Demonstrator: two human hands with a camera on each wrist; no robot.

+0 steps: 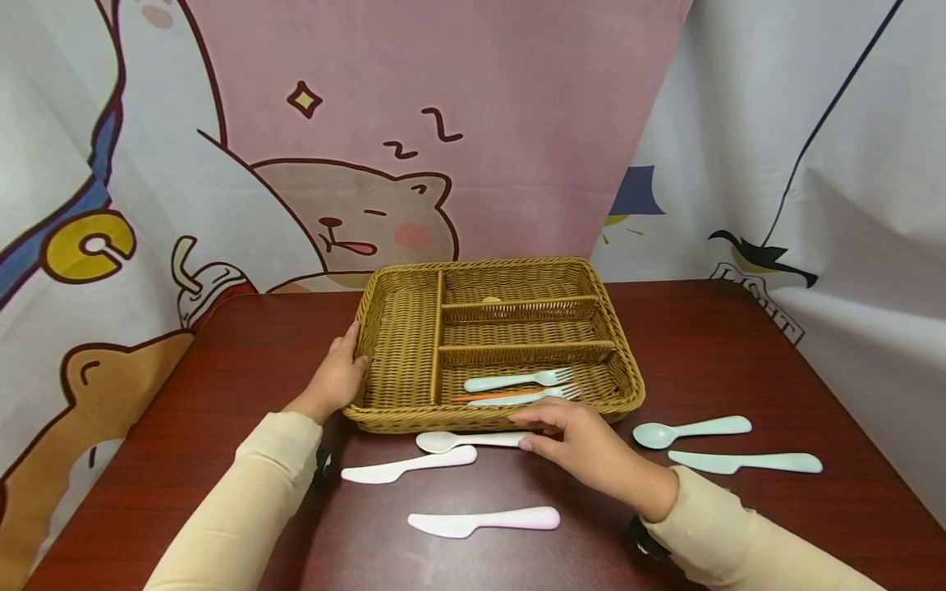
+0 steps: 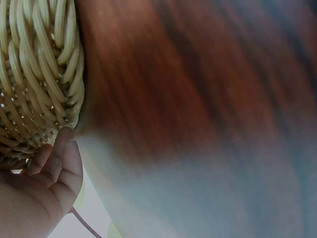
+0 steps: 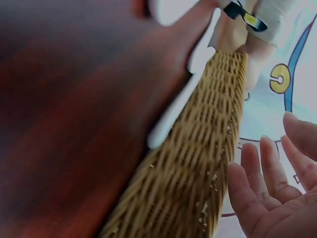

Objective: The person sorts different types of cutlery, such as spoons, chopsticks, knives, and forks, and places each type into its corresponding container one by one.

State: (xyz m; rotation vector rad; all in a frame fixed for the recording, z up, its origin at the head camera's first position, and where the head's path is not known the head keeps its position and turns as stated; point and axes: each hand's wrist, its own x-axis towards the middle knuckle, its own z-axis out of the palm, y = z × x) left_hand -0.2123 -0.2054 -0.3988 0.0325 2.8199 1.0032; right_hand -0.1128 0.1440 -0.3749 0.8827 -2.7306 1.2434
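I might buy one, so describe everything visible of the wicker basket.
The wicker basket looks woven, golden brown and rectangular with rounded corners. It sits upright on the table; dividers make one long left compartment and three right ones. Pale forks and something orange lie in the nearest right one, something yellow in the farthest. The left hand touches its left side.

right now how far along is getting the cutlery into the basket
Looks done: forks lie in the front compartment of the basket. In hand: nothing visibly held; the open right hand is by the front rim, the left hand touches the basket's side. Seemingly left: three knives and two spoons on the table.
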